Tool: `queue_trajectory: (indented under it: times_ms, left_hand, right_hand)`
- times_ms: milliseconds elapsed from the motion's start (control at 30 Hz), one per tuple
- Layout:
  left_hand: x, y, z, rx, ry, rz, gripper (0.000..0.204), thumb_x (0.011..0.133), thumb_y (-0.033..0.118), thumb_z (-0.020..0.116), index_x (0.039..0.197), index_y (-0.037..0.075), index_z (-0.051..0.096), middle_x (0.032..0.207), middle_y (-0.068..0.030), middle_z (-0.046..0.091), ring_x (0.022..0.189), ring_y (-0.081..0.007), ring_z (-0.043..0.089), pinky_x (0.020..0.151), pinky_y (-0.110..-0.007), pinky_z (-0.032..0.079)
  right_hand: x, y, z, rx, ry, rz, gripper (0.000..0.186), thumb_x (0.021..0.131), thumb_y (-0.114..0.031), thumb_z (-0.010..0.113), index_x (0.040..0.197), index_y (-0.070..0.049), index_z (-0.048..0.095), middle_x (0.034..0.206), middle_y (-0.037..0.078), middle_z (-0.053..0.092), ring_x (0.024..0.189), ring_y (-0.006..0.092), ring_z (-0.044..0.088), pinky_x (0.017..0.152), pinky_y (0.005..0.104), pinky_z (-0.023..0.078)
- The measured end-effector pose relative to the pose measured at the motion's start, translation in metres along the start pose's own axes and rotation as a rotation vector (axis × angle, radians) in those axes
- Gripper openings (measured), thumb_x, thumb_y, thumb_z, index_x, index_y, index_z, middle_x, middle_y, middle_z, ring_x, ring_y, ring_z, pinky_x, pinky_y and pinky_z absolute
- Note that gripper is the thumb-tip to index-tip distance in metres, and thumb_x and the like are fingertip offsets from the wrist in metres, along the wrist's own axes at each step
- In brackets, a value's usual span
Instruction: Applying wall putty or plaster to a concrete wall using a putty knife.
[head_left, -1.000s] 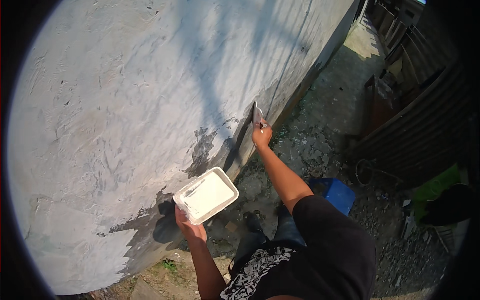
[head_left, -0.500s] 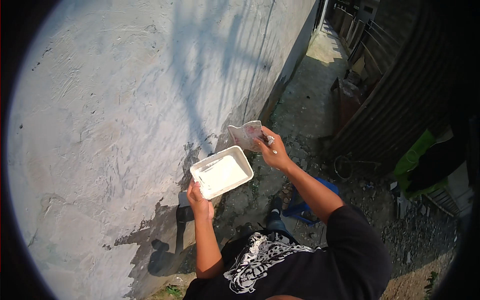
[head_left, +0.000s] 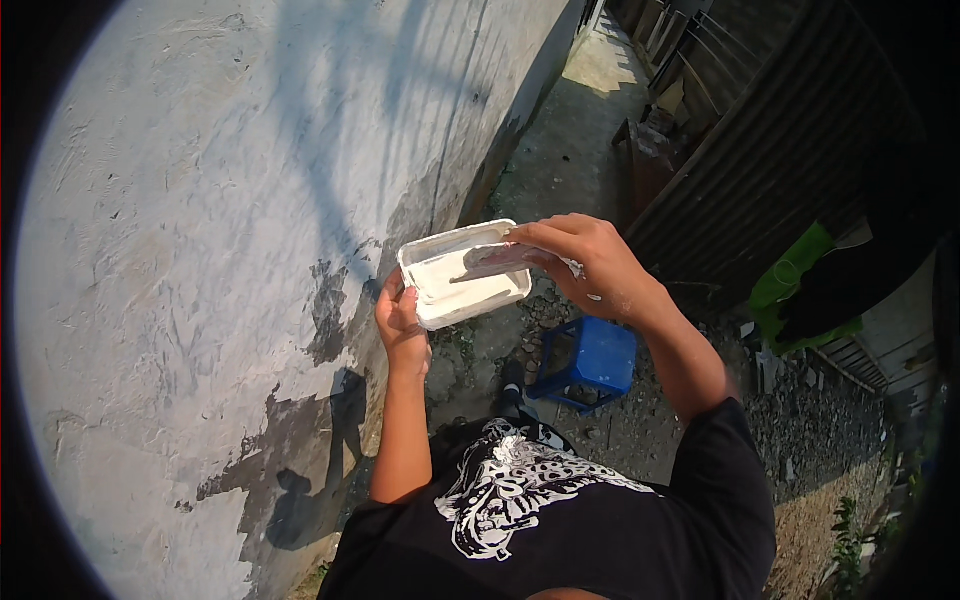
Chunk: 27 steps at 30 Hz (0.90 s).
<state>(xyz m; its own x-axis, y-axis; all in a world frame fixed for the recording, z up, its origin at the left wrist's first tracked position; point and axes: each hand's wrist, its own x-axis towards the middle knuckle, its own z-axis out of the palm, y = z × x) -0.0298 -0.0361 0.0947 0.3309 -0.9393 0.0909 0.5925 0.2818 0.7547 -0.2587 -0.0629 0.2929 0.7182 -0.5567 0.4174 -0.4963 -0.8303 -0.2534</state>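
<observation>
At the frame's centre the left hand (head_left: pixel 402 322) grips a white tray (head_left: pixel 465 273) from below — the right hand (head_left: pixel 585 262) clamps a putty knife (head_left: pixel 497 263) over it — beside the grey wall (head_left: pixel 200 220).

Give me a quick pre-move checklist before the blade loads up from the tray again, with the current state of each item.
1. Left hand grips the white tray at its near end: ok.
2. Tray roughly level, white filler inside: ok.
3. Right hand holds the putty knife, blade lying over the tray: ok.
4. Amount of filler on the blade: cannot tell.
5. Wall within reach, with dark uncoated patches low on the left: ok.
6. Footing: blue stool and rubble sit close by the feet: not ok.
</observation>
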Motion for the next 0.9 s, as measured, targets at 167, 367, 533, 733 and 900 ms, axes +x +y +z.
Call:
queue_trajectory:
  times_ms: [167, 367, 533, 733, 900]
  left_hand:
    - [-0.003, -0.007, 0.005, -0.021, -0.007, 0.026, 0.055, 0.089, 0.017, 0.063, 0.135, -0.008, 0.046, 0.122, -0.0151, 0.06, 0.112, -0.0222, 0.06, 0.1, -0.034, 0.046]
    - [-0.014, 0.0, -0.012, -0.006, -0.014, 0.065, 0.055, 0.089, 0.022, 0.063, 0.134, -0.006, 0.048, 0.122, -0.0121, 0.06, 0.113, -0.0205, 0.058, 0.101, -0.033, 0.043]
    - [-0.03, 0.008, -0.031, 0.001, 0.137, 0.039, 0.049, 0.092, 0.026, 0.059, 0.131, -0.003, 0.052, 0.12, -0.011, 0.062, 0.111, -0.019, 0.059, 0.099, -0.033, 0.045]
    - [-0.042, 0.02, -0.048, 0.052, 0.176, 0.077, 0.043, 0.094, 0.024, 0.056, 0.129, -0.003, 0.052, 0.122, -0.0113, 0.062, 0.111, -0.0209, 0.061, 0.098, -0.035, 0.048]
    - [-0.054, 0.023, -0.058, -0.021, 0.149, 0.035, 0.043, 0.097, 0.026, 0.053, 0.131, -0.001, 0.052, 0.124, -0.0101, 0.061, 0.113, -0.0218, 0.061, 0.098, -0.037, 0.048]
  right_hand:
    - [0.008, -0.006, 0.027, -0.109, -0.054, -0.117, 0.036, 0.075, -0.007, 0.066, 0.11, -0.012, 0.061, 0.084, 0.009, 0.065, 0.085, 0.0309, 0.067, 0.074, 0.0428, 0.052]
    - [0.009, -0.016, 0.065, -0.23, -0.192, -0.139, 0.042, 0.073, -0.006, 0.067, 0.114, -0.011, 0.06, 0.086, 0.006, 0.065, 0.086, 0.027, 0.067, 0.075, 0.0407, 0.053]
    - [0.01, -0.032, 0.098, -0.172, -0.204, -0.17, 0.044, 0.072, -0.005, 0.067, 0.114, -0.011, 0.058, 0.087, 0.008, 0.065, 0.086, 0.0288, 0.067, 0.075, 0.0413, 0.053]
    - [0.02, -0.039, 0.113, -0.04, -0.342, -0.125, 0.045, 0.071, 0.001, 0.067, 0.114, -0.009, 0.058, 0.089, 0.013, 0.068, 0.085, 0.0341, 0.068, 0.074, 0.0454, 0.053]
    - [0.024, -0.035, 0.1, 0.156, -0.23, -0.054, 0.032, 0.079, 0.001, 0.065, 0.111, -0.004, 0.06, 0.09, 0.018, 0.069, 0.082, 0.0373, 0.067, 0.072, 0.0455, 0.052]
